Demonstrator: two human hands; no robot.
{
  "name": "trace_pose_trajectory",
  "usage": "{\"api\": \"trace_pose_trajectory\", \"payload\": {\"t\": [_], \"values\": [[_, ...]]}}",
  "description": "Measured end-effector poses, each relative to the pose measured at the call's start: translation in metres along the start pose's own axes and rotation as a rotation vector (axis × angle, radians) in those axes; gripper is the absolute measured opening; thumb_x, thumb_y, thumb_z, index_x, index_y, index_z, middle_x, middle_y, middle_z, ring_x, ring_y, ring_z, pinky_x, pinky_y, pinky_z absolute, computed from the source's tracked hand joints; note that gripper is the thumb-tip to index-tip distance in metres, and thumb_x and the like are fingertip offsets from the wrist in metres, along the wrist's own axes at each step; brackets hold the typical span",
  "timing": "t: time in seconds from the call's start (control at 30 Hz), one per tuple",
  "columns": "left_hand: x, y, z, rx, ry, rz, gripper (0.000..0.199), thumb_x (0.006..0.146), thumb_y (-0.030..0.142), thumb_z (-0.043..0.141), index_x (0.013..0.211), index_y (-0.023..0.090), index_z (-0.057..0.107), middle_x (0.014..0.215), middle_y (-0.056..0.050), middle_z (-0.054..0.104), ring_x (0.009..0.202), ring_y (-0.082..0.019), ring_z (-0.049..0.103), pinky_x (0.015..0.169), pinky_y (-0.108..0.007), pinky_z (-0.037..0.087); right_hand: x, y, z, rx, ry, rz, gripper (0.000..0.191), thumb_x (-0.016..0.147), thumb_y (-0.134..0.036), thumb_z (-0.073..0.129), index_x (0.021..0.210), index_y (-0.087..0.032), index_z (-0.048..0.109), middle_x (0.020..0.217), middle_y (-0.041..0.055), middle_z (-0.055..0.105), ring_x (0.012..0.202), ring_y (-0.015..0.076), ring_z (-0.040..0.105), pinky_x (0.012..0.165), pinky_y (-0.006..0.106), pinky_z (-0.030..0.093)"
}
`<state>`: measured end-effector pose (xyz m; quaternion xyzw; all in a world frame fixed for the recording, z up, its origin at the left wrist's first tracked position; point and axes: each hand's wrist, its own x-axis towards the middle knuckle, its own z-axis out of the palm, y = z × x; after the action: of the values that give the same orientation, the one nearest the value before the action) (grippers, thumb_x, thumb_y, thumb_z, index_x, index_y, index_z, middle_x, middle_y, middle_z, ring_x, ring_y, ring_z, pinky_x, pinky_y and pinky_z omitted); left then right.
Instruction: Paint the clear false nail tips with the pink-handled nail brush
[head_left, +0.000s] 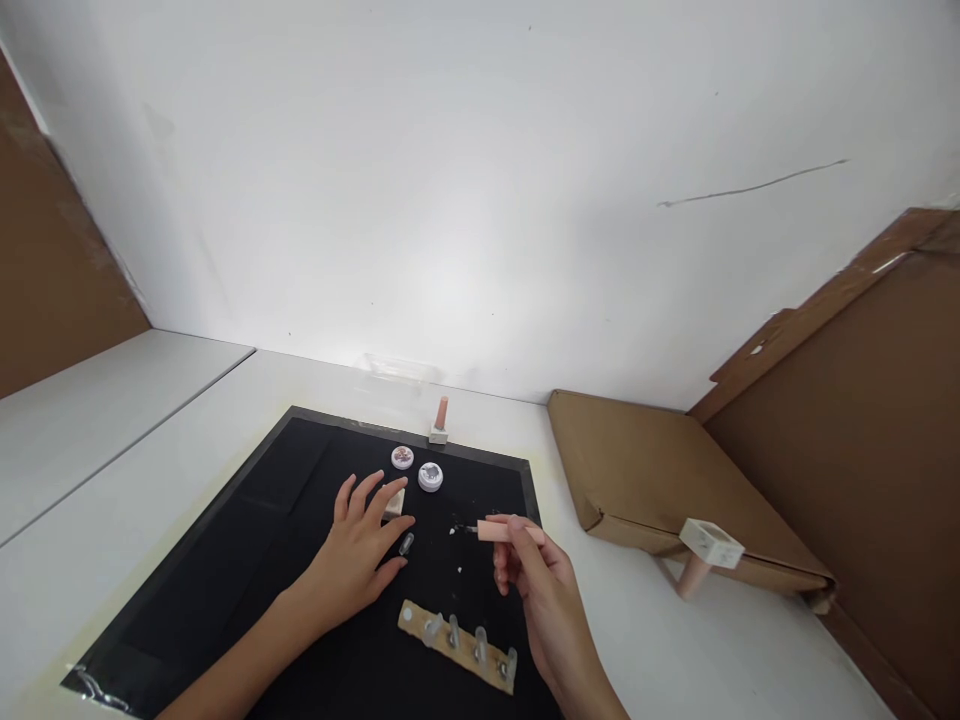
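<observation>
My right hand (544,585) pinches the pink cap (501,532) of a small brush, its dark tip pointing left above the black mat (255,500). Fingers apart, my left hand (360,550) rests at the middle of the mat. A small clear piece (406,544) lies between its thumb and index finger; whether they touch it I cannot tell. Partly hidden behind those fingers is a white block-shaped bottle (394,504). Below the hands, a brown strip (457,645) carries several clear nail-like tips. White specks dot the mat near the brush.
Two round white tins (403,457) (430,477) stand beyond my left hand. A pink-capped bottle (439,425) stands at the mat's back edge. On the right are a flat cardboard box (675,470) and another pink-capped bottle (711,543). A white wall rises behind.
</observation>
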<state>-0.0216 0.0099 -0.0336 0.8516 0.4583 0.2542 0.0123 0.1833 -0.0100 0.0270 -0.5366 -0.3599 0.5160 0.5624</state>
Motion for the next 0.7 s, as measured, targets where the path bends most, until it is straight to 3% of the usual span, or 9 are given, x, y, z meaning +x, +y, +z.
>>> {"api": "trace_pose_trajectory", "payload": {"t": [0.3,0.53,0.7], "values": [[0.003,0.004,-0.003,-0.024,0.012,0.003,0.018,0.081,0.013,0.055,0.093,0.025,0.063,0.131,-0.010,0.049,0.127,-0.036,0.033,0.103,-0.061,0.023,0.002,0.003,-0.002,-0.012,-0.007,-0.006,0.045,0.064,-0.058,0.071,0.072,-0.013,0.070,0.051,-0.0032,0.048,0.046,0.0094,0.040,0.042,0.023,0.032],[0.003,0.010,-0.006,-0.237,0.141,-0.112,0.010,0.079,0.019,0.062,0.088,0.024,0.060,0.115,-0.010,0.057,0.117,-0.034,0.041,0.095,-0.052,0.036,0.001,0.006,-0.004,-0.039,-0.023,-0.049,0.047,0.067,-0.059,0.069,0.078,-0.014,0.069,0.053,-0.0030,0.050,0.048,0.0093,0.042,0.043,0.022,0.033],[0.005,0.019,-0.012,-0.440,0.209,-0.166,0.011,0.076,0.018,0.066,0.083,0.022,0.059,0.105,-0.008,0.058,0.105,-0.028,0.048,0.089,-0.044,0.043,0.000,0.011,-0.005,-0.098,-0.085,-0.113,0.051,0.073,-0.056,0.066,0.105,-0.017,0.066,0.062,-0.0001,0.062,0.049,0.0095,0.045,0.047,0.023,0.039]]}}
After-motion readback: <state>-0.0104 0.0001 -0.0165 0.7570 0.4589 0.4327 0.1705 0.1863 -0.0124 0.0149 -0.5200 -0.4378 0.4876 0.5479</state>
